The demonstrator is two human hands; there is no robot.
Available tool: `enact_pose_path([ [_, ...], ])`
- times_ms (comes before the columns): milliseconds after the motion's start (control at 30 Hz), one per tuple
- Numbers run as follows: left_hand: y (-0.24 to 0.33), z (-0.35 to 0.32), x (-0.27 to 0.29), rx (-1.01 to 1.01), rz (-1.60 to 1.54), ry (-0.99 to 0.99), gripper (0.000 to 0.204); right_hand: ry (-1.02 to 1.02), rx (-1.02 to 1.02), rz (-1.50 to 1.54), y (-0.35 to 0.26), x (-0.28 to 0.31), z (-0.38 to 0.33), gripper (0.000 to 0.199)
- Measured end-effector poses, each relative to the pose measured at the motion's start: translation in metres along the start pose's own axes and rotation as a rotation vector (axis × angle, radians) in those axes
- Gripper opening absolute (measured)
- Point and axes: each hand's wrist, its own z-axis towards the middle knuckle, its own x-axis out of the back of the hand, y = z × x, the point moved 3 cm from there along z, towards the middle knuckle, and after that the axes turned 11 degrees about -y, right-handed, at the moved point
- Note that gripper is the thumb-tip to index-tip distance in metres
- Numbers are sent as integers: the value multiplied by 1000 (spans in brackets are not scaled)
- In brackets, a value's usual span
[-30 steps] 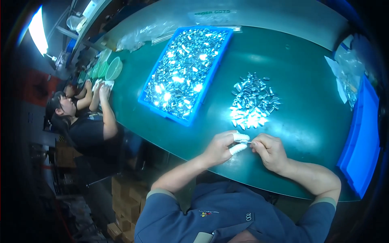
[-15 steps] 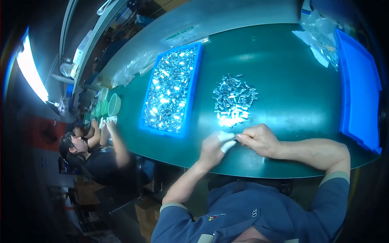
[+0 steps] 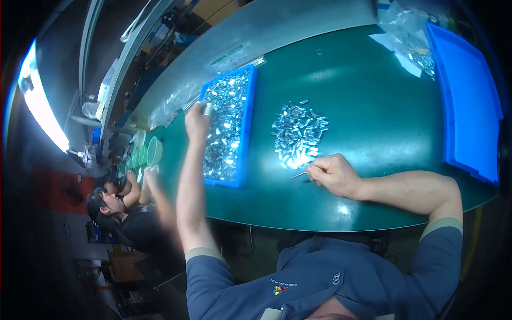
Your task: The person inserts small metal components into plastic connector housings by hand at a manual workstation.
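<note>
My left hand (image 3: 198,124), with white covers on its fingertips, is over the left rim of a blue tray (image 3: 246,128) filled with small shiny metal pieces (image 3: 226,109). Its fingers are curled together; what they hold, if anything, is hidden. Gripped between thumb and fingers of my right hand (image 3: 337,177) is a thin metal rod (image 3: 298,175), its free end pointing left. Just beyond that hand lies a loose heap of small metal cylinders (image 3: 300,130) on the green tabletop (image 3: 373,128).
On the right stands another blue tray (image 3: 469,106). Clear plastic bags (image 3: 408,40) with metal pieces lie at the back right. Green bowls (image 3: 154,151) stand at the far left, where a co-worker (image 3: 136,221) sits. A metal shelf frame (image 3: 120,64) rises there.
My left hand has left my right hand and swung left and away to the blue tray. My right hand has shifted slightly, and the thin rod now shows in it.
</note>
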Motion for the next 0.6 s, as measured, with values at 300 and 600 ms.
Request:
enact_pose_path([
  [300, 203, -25, -66, -646, -166, -317, 27, 3, 89, -176, 0, 5, 0, 37],
  [600, 215, -38, -79, -697, -203, -366, 20, 15, 61, -53, -5, 3, 0, 34],
])
